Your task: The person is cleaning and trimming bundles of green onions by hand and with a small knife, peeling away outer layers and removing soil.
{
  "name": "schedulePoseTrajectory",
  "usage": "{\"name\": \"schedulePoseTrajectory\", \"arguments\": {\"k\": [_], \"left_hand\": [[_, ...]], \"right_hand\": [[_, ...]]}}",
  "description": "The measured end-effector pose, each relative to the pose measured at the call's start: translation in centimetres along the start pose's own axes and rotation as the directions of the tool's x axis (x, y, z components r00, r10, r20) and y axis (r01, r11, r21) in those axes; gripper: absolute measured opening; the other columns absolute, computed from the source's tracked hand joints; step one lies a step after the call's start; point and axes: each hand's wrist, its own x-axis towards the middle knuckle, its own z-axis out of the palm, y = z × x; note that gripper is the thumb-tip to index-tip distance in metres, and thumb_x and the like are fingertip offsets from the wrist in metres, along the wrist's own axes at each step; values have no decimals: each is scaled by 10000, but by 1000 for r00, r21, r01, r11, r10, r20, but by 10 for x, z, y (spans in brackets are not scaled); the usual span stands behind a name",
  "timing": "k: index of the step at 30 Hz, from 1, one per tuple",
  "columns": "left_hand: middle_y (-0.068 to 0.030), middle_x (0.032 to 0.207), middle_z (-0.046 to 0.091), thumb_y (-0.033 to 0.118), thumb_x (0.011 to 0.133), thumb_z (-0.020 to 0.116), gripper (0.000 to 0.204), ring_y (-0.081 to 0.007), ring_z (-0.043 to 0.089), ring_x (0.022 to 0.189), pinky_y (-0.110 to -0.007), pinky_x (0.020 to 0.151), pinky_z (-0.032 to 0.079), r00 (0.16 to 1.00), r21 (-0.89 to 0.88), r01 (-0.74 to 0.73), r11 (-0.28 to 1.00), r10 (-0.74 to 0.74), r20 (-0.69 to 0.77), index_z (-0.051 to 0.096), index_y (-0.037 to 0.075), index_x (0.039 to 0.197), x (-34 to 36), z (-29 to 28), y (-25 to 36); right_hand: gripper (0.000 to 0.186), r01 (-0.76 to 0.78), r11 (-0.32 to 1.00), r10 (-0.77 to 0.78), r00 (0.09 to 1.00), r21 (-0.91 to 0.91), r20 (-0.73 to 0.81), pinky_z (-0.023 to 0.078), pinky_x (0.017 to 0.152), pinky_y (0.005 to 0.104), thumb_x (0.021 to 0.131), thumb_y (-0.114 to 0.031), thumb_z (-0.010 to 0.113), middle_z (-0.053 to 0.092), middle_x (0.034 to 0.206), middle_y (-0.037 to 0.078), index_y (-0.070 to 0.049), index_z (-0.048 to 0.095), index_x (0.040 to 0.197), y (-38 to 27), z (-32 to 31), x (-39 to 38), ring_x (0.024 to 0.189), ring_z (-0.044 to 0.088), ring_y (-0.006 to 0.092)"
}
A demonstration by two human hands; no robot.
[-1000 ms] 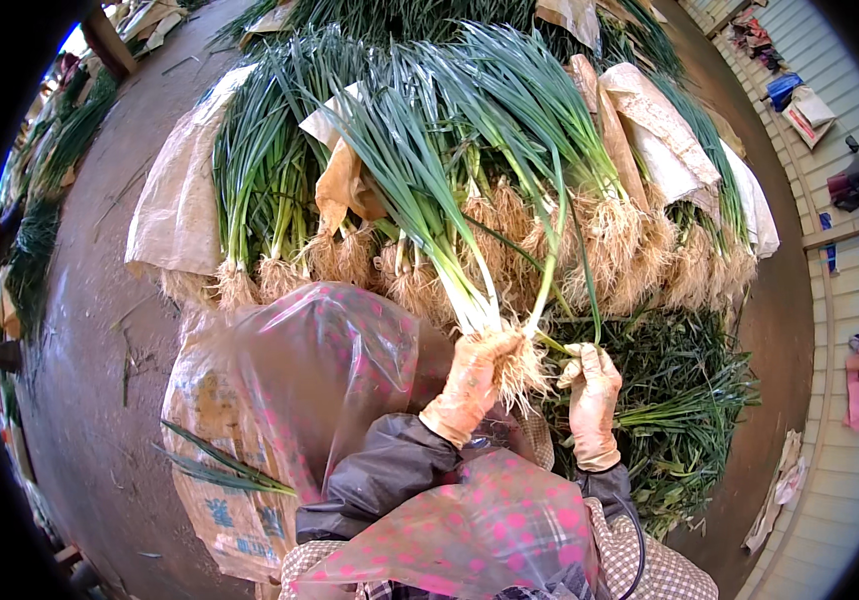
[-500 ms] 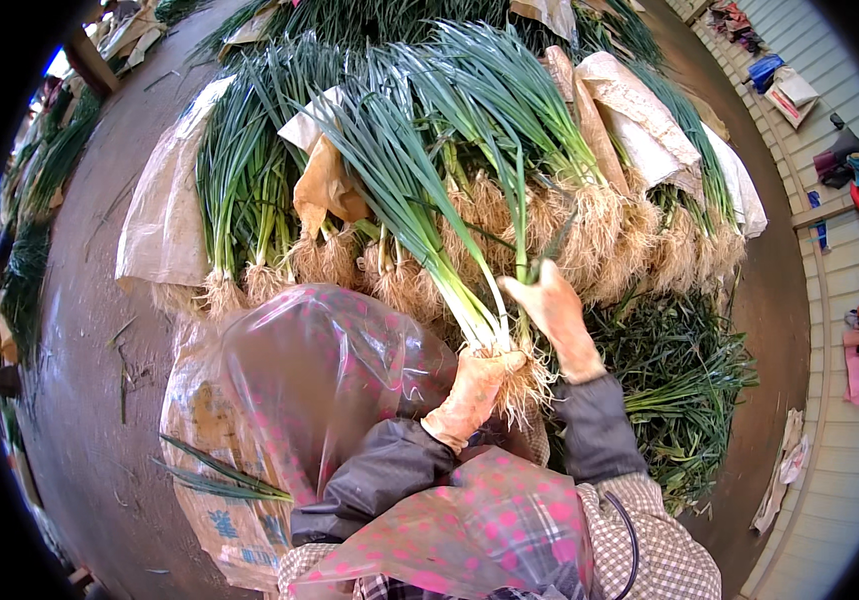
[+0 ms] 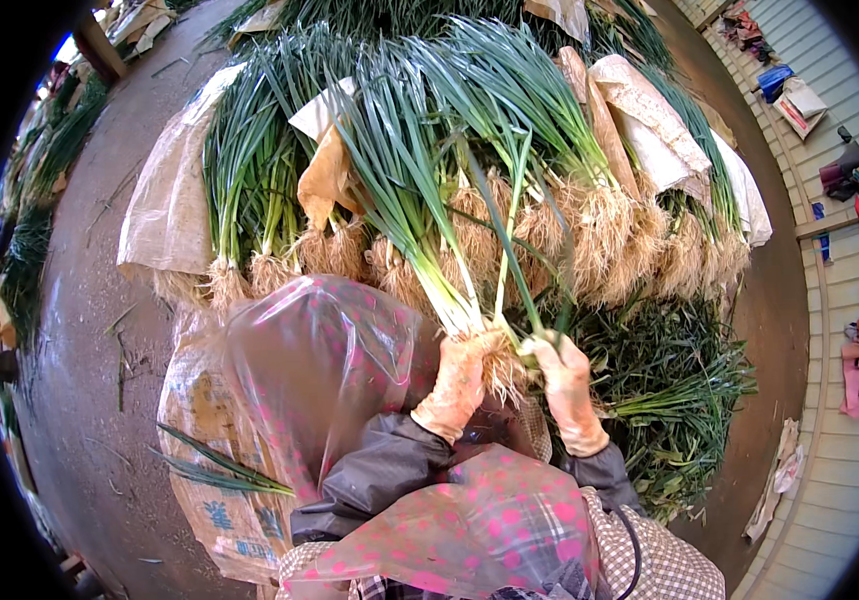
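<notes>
My left hand [image 3: 454, 388], in a stained pale glove, is closed around the white bases of a bunch of green onions [image 3: 417, 250]. Their pale roots [image 3: 505, 374] hang out past the fingers, and the long leaves point away from me. Just right of it, my gloved right hand [image 3: 566, 392] pinches the lower end of a long green leaf [image 3: 509, 255], which slants up and away beside the bunch. Whether that leaf is still attached to a stalk I cannot tell. Pink-dotted clear plastic [image 3: 329, 350] covers my lap.
Ahead lies a row of green onions [image 3: 279, 150] with roots toward me, partly wrapped in white and tan sacking [image 3: 174, 190]. A heap of loose green leaves [image 3: 669, 400] is at my right. A printed sack [image 3: 219, 500] with a few leaves lies at my left, on brown floor [image 3: 99, 420].
My right hand has come down and toward me, drawing a long leaf along beside the bunch. My left hand keeps its grip, shifted slightly left.
</notes>
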Motion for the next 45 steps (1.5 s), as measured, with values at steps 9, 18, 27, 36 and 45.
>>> {"name": "schedulePoseTrajectory", "arguments": {"k": [9, 18, 27, 36, 45], "left_hand": [[-97, 835, 673, 20, 872, 623, 152, -190, 664, 692, -320, 629, 576, 988, 38, 65, 997, -70, 139, 651, -47, 1006, 5, 7, -27], [-114, 891, 684, 48, 894, 601, 153, -196, 679, 754, -320, 693, 577, 984, 37, -17, 999, 10, 176, 629, -29, 1023, 10, -22, -14], [-69, 818, 661, 10, 819, 668, 174, -160, 637, 657, -293, 588, 534, 984, 152, -97, 984, 72, 162, 632, -21, 986, 7, -31, -6], [-8, 824, 596, 48, 916, 592, 265, -115, 597, 708, -268, 592, 489, 984, 84, 16, 996, -31, 176, 579, 16, 1179, -6, -21, 15], [-27, 768, 507, 171, 868, 666, 708, -140, 478, 616, -297, 580, 434, 744, 58, 397, 916, -358, 564, 332, 86, 1486, -23, -13, 8]], "right_hand": [[278, 6, 721, 256, 927, 693, -274, 489, 868, 289, 1014, -261, 524, 629, 1008, 35, -26, 586, 1149, 31, -54, -43, 906, 603, 138], [574, -165, 969, 183, 979, -182, 89, 531, 793, 285, 948, -174, 617, 536, 1366, 210, 36, 391, 1432, -57, -47, 19, 1108, 616, 209], [229, -15, 881, 379, 621, -473, 686, 414, 521, 296, 935, -280, 643, 576, 660, -12, -71, 684, 1022, -1, -19, 100, 577, 538, 125], [203, 181, 811, -10, 955, -557, 297, 545, 615, 298, 973, -136, 560, 707, 871, 110, 26, 673, 1019, 16, -81, -3, 707, 692, 208], [508, -145, -65, 823, 552, -987, -135, 514, 873, 457, 845, -480, 619, 670, 1064, 253, -40, 696, 1088, 185, -276, -194, 982, 661, 362]]}}
